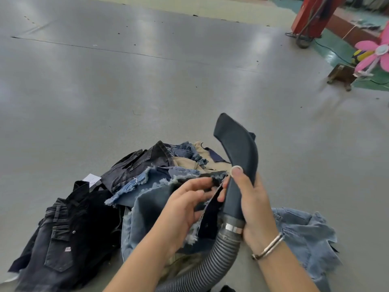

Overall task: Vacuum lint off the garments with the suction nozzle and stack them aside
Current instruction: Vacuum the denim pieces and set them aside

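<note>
My right hand (250, 199) grips the dark curved suction nozzle (237, 148) near its base, thumb on its side; the nozzle points up and away from me. A ribbed grey hose (212, 262) runs from it down toward me. My left hand (187, 205) pinches the frayed edge of a dark denim garment (210, 216) held right beside the nozzle's lower part. Below and behind it lies a pile of denim garments (147, 165) in blue, black and tan. Black jeans (69, 228) lie at the left of the pile.
A light blue denim garment (305, 234) lies apart on the right, under my right forearm. The wide grey table surface (126, 81) stretches ahead. A pink fan (376, 53), a small wooden stool (342, 75) and a red machine base (311, 15) stand at the far right.
</note>
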Action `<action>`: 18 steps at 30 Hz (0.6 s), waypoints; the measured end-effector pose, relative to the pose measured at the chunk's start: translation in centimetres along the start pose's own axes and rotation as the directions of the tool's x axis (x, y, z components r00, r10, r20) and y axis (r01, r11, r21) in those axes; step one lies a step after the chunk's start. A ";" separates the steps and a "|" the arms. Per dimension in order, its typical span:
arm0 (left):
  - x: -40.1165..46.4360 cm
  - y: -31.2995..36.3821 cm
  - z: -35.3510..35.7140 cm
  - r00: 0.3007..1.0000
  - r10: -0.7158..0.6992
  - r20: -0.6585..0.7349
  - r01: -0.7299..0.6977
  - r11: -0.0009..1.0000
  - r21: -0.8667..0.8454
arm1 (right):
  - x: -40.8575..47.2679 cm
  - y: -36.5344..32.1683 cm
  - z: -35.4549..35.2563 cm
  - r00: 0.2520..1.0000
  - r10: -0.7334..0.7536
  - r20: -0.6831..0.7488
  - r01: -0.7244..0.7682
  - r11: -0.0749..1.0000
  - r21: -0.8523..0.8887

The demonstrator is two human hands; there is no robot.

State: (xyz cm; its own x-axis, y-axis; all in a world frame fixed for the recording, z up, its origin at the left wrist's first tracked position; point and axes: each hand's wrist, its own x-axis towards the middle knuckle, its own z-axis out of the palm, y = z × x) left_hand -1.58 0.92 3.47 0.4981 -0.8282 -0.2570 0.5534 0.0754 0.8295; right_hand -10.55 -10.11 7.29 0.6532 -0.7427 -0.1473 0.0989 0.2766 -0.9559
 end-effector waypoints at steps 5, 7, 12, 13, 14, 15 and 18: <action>-0.2 1.6 -1.7 0.830 0.552 -0.081 -0.215 0.451 0.866 | 0.2 -1.6 -1.2 0.996 0.049 0.074 -0.050 0.999 0.011; 0.6 2.7 -2.8 0.829 0.549 0.108 -0.228 0.155 0.961 | -0.1 -2.0 -1.3 0.988 0.042 0.151 -0.044 0.999 0.013; 3.2 5.7 -4.2 0.990 0.124 0.064 -0.085 0.168 0.982 | -0.6 -3.0 -1.2 0.959 -0.024 0.284 0.004 0.997 0.073; 3.3 6.2 -4.3 0.991 0.102 0.084 -0.105 0.216 0.971 | -0.4 -3.2 -1.3 0.962 -0.031 0.270 0.021 0.999 0.041; 3.3 6.9 -4.1 0.990 0.105 0.093 -0.119 0.277 0.954 | -0.3 -3.5 -1.5 0.970 -0.038 0.240 0.038 0.999 0.006; 3.3 7.7 -3.9 0.986 0.148 0.080 -0.127 0.347 0.929 | -0.1 -3.7 -1.7 0.979 -0.042 0.199 0.048 0.999 -0.025; 3.9 11.4 -2.8 0.899 0.431 -0.073 -0.172 0.502 0.848 | -0.2 -4.2 -2.2 0.994 -0.052 0.092 0.061 0.993 -0.097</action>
State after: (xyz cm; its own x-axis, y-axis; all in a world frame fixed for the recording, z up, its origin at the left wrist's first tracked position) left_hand 8.51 0.13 10.60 0.7351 -0.6719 0.0901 -0.3735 -0.2905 0.8810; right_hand -12.73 -12.49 10.80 0.7137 -0.6966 -0.0737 0.0648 0.1704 -0.9832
